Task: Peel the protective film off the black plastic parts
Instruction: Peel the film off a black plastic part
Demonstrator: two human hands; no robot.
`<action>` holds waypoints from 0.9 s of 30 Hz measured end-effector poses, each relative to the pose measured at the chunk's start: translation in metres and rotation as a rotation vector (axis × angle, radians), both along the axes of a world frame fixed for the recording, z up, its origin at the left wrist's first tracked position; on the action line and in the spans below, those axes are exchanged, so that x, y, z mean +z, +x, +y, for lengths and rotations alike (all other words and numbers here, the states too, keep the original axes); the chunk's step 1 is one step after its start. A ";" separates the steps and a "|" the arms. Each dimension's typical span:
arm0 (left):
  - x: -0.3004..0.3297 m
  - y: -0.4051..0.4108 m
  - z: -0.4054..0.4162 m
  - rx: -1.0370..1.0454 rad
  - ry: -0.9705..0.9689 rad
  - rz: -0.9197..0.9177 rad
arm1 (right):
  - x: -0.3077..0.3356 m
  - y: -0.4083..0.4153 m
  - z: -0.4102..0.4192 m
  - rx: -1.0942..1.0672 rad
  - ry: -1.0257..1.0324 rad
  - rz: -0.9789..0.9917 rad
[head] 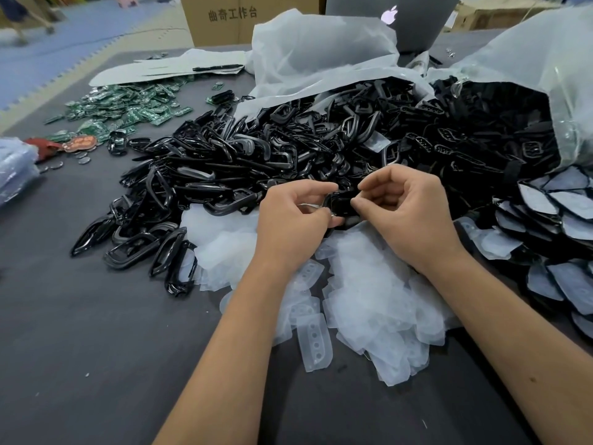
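Observation:
Both hands meet over the middle of the table on one small black plastic part (pixel 341 205). My left hand (pixel 293 220) grips its left edge with curled fingers and thumb. My right hand (pixel 407 210) pinches its right edge between thumb and forefinger. Under my wrists lies a heap of peeled translucent film pieces (pixel 362 284). Behind the hands spreads a big pile of glossy black frames (pixel 244 162). Black parts with film still on them (pixel 552 213) are stacked at the right.
Two clear plastic bags (pixel 321 53) spill black parts at the back. Green circuit boards (pixel 128 104) lie at the back left, with a laptop (pixel 391 17) and a cardboard box (pixel 224 17) behind. The dark grey table (pixel 96 348) shows at front left.

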State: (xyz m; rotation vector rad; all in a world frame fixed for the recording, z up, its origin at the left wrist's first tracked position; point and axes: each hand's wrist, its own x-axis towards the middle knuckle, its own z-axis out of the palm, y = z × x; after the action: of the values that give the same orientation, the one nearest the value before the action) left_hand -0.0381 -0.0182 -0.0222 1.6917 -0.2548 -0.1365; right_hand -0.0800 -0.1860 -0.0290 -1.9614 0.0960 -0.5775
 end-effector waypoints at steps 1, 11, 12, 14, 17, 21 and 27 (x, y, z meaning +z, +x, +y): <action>-0.001 0.000 0.000 0.007 -0.001 -0.017 | 0.001 0.000 0.001 0.001 -0.005 0.000; 0.001 0.003 0.001 0.005 -0.178 0.036 | 0.005 0.001 0.002 -0.078 0.028 0.068; 0.001 0.004 0.002 -0.006 -0.214 0.047 | 0.006 0.002 0.000 -0.023 0.112 0.110; 0.002 0.004 0.002 -0.040 -0.259 0.067 | 0.007 0.001 -0.004 0.092 0.262 0.154; 0.002 0.004 0.003 -0.084 -0.308 0.101 | 0.008 0.000 -0.008 0.155 0.292 0.149; -0.001 0.004 0.002 -0.064 -0.254 0.046 | 0.008 0.001 -0.003 0.075 0.125 0.054; -0.003 0.005 0.001 0.015 -0.167 -0.073 | 0.012 0.000 0.008 -0.050 -0.093 -0.006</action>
State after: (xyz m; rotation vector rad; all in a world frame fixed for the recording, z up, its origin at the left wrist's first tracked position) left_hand -0.0329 -0.0171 -0.0255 1.5339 -0.2998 -0.0407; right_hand -0.0796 -0.1779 -0.0173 -2.0517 0.1164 -0.6304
